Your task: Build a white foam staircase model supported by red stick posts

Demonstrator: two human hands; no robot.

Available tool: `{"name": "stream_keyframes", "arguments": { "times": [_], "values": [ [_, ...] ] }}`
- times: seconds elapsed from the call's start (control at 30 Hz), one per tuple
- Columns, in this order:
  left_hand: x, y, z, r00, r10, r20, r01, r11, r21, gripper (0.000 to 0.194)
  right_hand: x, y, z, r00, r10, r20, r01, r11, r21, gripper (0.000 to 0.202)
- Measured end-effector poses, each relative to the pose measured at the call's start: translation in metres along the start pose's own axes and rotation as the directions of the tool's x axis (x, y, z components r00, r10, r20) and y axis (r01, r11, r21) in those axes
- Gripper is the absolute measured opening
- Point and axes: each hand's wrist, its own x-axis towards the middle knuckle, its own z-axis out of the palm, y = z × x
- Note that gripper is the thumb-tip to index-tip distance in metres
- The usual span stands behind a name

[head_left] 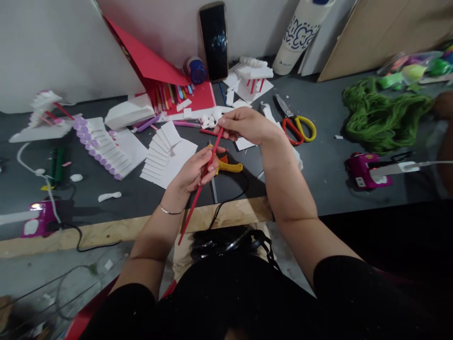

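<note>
One thin straight red stick [193, 206] is held mid-length by the bare left hand [198, 167], its upper end pinched by the right hand [244, 125]; uneven pressure might bend it.

On my feed I see a craft workshop: scissors [292, 115], green yarn [384, 113] and a white model [260, 72] share the wood-edged tabletop [318, 177].

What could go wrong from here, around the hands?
The thin red stick, held by the left hand and right hand, might bend if pressed. The left hand could bump the fanned white piece or yellow-handled tool close by. The black cord crossing the wooden edge might snag.
</note>
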Motion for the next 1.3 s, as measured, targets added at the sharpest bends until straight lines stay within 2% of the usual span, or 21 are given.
{"name": "stream_keyframes", "arguments": {
  "times": [0.2,0.3,0.43,0.63,0.97,1.03,1.1,1.13,1.2,1.3],
  "values": [
    [-0.002,0.002,-0.004,1.000,0.000,0.026,0.000,1.000,-0.006,0.017,-0.007,0.000,-0.016,0.997,-0.005,-0.082,0.003,1.000,-0.020,0.037],
    [-0.001,0.001,-0.005,1.000,-0.013,0.016,0.013,1.000,0.001,0.018,-0.012,-0.001,-0.020,0.998,-0.033,-0.044,0.030,0.998,-0.063,0.032],
    [-0.001,0.002,-0.004,1.000,-0.027,0.002,0.027,1.000,-0.008,0.016,-0.010,0.001,-0.016,0.998,-0.068,-0.011,0.067,0.995,-0.072,0.027],
    [-0.001,0.004,-0.004,0.998,-0.064,-0.028,0.063,0.998,-0.020,0.018,-0.004,0.005,-0.013,0.990,-0.132,-0.039,0.129,0.989,-0.074,0.021],
    [0.003,0.005,-0.005,0.994,-0.080,-0.078,0.078,0.996,-0.038,0.021,-0.002,0.004,-0.011,0.977,-0.208,-0.053,0.188,0.948,-0.255,0.009],
    [0.005,0.006,-0.006,0.991,-0.088,-0.099,0.083,0.995,-0.046,0.025,-0.007,0.006,-0.021,0.974,-0.192,-0.117,0.147,0.938,-0.314,0.008],
    [0.007,0.007,-0.006,0.988,-0.098,-0.122,0.091,0.994,-0.062,0.031,-0.019,0.011,-0.041,0.954,-0.166,-0.248,0.055,0.915,-0.399,0.009],
    [0.007,0.007,-0.007,0.985,-0.107,-0.134,0.098,0.993,-0.069,0.034,-0.027,0.015,-0.053,0.929,-0.150,-0.338,-0.018,0.894,-0.448,0.008],
    [0.008,0.007,-0.006,0.980,-0.123,-0.155,0.111,0.990,-0.084,0.038,-0.046,0.024,-0.078,0.857,-0.085,-0.508,-0.245,0.801,-0.546,0.007],
    [0.008,0.007,-0.006,0.974,-0.145,-0.174,0.128,0.986,-0.105,0.043,-0.074,0.036,-0.108,0.725,0.035,-0.688,-0.572,0.587,-0.573,0.018]
  ]
}}
